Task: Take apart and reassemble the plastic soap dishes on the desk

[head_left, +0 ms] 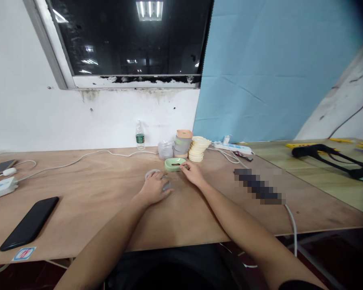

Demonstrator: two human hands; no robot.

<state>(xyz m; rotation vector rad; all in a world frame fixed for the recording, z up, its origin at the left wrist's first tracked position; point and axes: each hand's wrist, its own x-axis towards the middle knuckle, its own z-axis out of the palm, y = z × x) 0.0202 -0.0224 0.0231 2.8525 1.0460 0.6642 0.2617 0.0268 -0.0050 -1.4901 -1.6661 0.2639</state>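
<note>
My left hand (pixel 154 188) reaches over a clear plastic container (pixel 167 185) on the table, with its fingers and thumb around it. The palm and fingers hide most of that container. To its right, my right hand (pixel 192 173) pinches the right end of a light green oval soap dish (pixel 169 166), which has a slot in its bottom and rests on the table. Right behind the dish stand a stack of clear containers (pixel 165 150), a stack of orange, grey and green dishes (pixel 183 143) and a stack of cream-coloured pieces (pixel 197 150).
A bottle (pixel 140 137) stands against the wall. A black phone (pixel 29 223) and a power strip (pixel 1 188) lie at left, with a white cable (pixel 69 162) running across. A pixelated dark object (pixel 258 186), another power strip (pixel 237 148) and a black frame-like object (pixel 329 159) are at right.
</note>
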